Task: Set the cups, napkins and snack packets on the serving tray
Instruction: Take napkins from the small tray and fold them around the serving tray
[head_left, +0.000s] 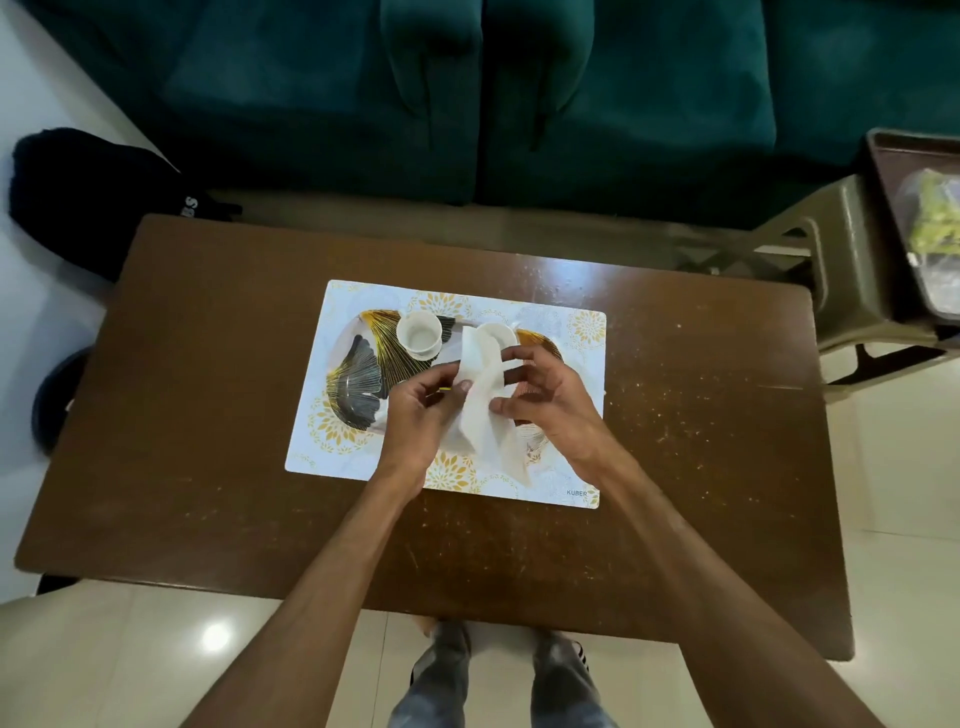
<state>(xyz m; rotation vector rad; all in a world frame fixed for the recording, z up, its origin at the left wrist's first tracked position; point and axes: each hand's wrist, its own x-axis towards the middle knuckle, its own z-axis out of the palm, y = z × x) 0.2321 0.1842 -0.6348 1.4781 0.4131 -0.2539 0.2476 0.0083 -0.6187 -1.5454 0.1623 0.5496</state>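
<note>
White crumpled paper napkin (480, 400) was held just above the black-and-gold leaf-patterned oval serving tray (358, 374), pinched by left hand (421, 415) and right hand (545, 400); napkin step likely in hand; white ceramic cups (418, 332) sat at the far rim; next needs laying it on the bare left part, clear of the cups.

Brown wooden table (208, 415), top scuffed and speckled, long side across the view. Directly on it: white placemat (582, 332) with gold flower print, roughly centred, slightly skewed, "KUBER" on the near right corner. Oval serving tray (358, 374) sits on the placemat, not on the wood. Far right, apart from the table: olive plastic stool (852, 270) carrying a dark tray (883, 171) with a clear packet (930, 218) in it.
</note>
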